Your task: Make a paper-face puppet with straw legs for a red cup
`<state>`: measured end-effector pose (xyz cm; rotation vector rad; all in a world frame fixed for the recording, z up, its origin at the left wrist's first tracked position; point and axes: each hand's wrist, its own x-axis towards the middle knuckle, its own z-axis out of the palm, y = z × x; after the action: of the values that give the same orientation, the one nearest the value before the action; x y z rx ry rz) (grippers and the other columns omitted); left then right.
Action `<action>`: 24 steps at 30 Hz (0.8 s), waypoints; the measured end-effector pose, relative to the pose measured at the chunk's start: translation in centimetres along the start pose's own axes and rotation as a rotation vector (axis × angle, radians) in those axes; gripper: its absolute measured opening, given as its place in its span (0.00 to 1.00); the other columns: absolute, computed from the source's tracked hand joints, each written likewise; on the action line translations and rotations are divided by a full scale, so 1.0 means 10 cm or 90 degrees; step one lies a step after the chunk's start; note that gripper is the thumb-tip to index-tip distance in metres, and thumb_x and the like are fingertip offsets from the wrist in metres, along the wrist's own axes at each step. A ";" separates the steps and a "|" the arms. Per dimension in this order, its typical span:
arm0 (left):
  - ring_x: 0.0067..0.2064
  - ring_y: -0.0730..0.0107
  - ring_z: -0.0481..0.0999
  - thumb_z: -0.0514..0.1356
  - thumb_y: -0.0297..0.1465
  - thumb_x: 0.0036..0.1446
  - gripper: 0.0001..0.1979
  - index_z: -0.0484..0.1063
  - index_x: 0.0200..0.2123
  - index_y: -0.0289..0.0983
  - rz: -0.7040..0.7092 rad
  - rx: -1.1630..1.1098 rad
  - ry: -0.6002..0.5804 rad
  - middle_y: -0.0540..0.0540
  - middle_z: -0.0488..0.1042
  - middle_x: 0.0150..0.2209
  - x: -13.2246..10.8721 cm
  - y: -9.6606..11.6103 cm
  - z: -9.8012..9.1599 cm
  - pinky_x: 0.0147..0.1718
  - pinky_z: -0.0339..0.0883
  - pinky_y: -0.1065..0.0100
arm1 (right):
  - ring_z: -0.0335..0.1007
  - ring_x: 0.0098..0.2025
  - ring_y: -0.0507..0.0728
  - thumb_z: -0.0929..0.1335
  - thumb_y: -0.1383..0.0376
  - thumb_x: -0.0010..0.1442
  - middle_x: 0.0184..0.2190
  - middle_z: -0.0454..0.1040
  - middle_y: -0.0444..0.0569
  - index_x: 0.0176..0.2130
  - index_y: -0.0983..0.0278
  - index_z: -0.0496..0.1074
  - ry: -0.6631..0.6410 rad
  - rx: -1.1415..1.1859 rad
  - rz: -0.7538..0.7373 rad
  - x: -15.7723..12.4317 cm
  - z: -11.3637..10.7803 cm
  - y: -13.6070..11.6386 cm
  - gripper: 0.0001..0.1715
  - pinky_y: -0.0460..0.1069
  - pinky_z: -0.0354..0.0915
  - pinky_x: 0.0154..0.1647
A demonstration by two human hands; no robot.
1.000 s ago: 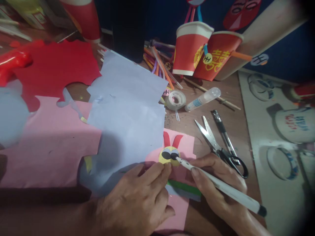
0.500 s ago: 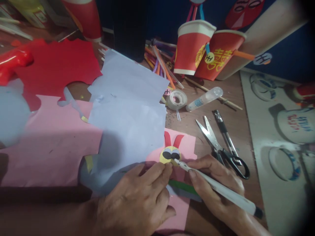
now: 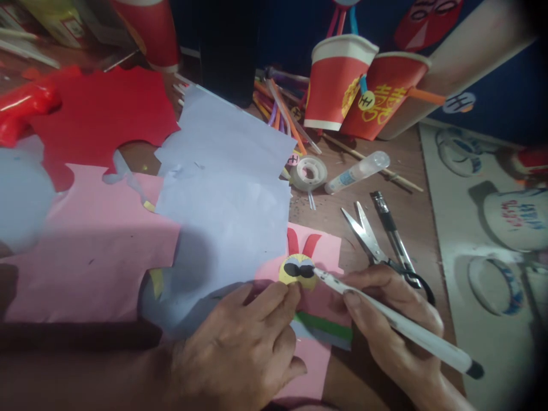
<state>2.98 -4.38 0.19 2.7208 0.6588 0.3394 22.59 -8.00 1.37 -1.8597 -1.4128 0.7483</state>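
A small yellow paper face [image 3: 298, 270] with two black oval eyes lies on a pink paper piece [image 3: 319, 251] near the front edge of the wooden table [image 3: 411, 217], with two red ears [image 3: 302, 242] standing up behind it. The right hand [image 3: 387, 325] is closed around a white marker [image 3: 398, 322], held like a pencil, its tip touching the right side of the face. The left hand [image 3: 244, 348] lies flat just beside it, fingers spread, with the fingertips [image 3: 291, 291] pressing the paper at the lower edge of the face. Under the hands a green strip [image 3: 327, 325] and a blue strip [image 3: 329, 339] cross the pink piece.

To the left a pale blue sheet [image 3: 226, 194] overlaps a large pink sheet [image 3: 85, 251], and a red sheet [image 3: 98, 114] lies behind them. Just right of the pink piece lie scissors [image 3: 372, 242] and a black pen [image 3: 391, 234]. Farther back are a tape roll [image 3: 309, 173], a glue bottle [image 3: 355, 171], a bundle of coloured straws [image 3: 278, 111] and two red paper cups [image 3: 359, 91].
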 end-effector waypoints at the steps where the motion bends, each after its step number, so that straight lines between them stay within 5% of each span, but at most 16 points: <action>1: 0.51 0.63 0.67 0.56 0.40 0.59 0.14 0.73 0.30 0.36 0.000 0.001 0.000 0.43 0.74 0.49 0.00 0.00 0.00 0.41 0.64 0.63 | 0.66 0.14 0.49 0.68 0.63 0.55 0.16 0.73 0.38 0.30 0.59 0.70 0.010 -0.003 0.015 0.00 0.00 0.00 0.02 0.40 0.63 0.14; 8: 0.51 0.62 0.68 0.54 0.39 0.60 0.15 0.73 0.30 0.36 0.004 0.013 -0.006 0.43 0.74 0.49 0.00 0.00 -0.01 0.41 0.65 0.62 | 0.63 0.12 0.48 0.67 0.66 0.54 0.16 0.72 0.36 0.29 0.59 0.68 -0.052 -0.001 -0.087 0.01 0.05 0.00 0.02 0.41 0.60 0.12; 24: 0.51 0.61 0.68 0.56 0.40 0.59 0.15 0.73 0.29 0.35 0.008 0.007 0.000 0.41 0.74 0.49 -0.01 0.00 0.01 0.41 0.64 0.62 | 0.72 0.17 0.50 0.68 0.68 0.53 0.20 0.77 0.40 0.31 0.60 0.70 -0.087 0.002 -0.099 0.03 0.07 0.01 0.02 0.41 0.63 0.13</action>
<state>2.97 -4.47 0.10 2.7357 0.6457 0.3394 22.19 -7.60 0.83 -1.7008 -1.6208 0.8104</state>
